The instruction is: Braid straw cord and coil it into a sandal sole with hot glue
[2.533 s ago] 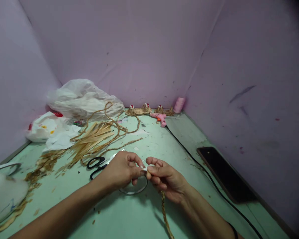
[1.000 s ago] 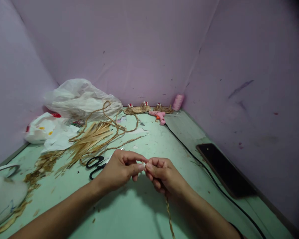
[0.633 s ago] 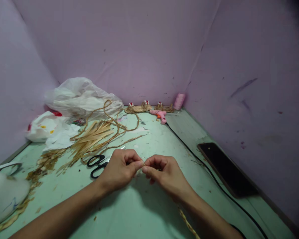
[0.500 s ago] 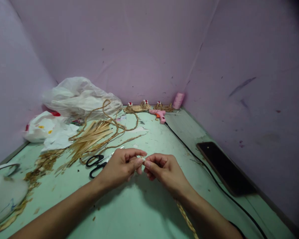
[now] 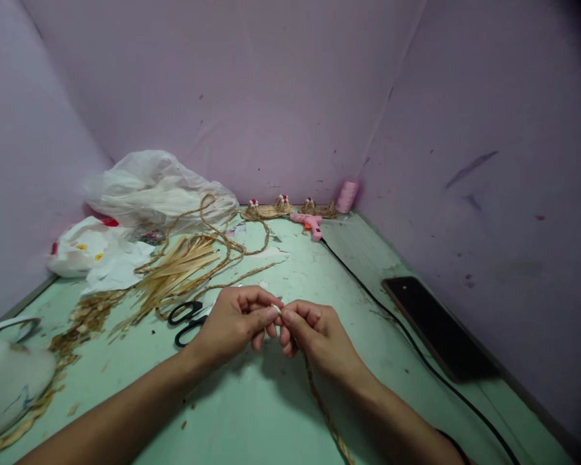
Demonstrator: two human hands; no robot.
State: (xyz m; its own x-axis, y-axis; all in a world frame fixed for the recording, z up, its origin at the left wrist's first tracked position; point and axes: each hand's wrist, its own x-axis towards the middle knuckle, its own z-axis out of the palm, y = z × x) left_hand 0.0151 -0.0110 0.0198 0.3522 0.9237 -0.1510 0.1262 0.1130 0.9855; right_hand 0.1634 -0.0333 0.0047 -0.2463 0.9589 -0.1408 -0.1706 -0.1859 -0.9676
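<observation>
near the middle, the left hand [image 5: 244,321] and right hand [image 5: 317,330] pinched a small white piece [image 5: 276,310] between them; a braided cord [image 5: 318,402] trailed nearer; close fingertip work seemed in hand, the next move calling for steady pinching.

It's a craft workspace: glue gun [image 5: 314,226], scissors [image 5: 201,320].

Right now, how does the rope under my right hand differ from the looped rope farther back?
The rope under your right hand slants down in one gentle curve; the looped rope curls around in wide loops. The first runs off the picture's bottom edge, while the looped rope lies beyond both hands, untouched. Both are brownish.
</observation>
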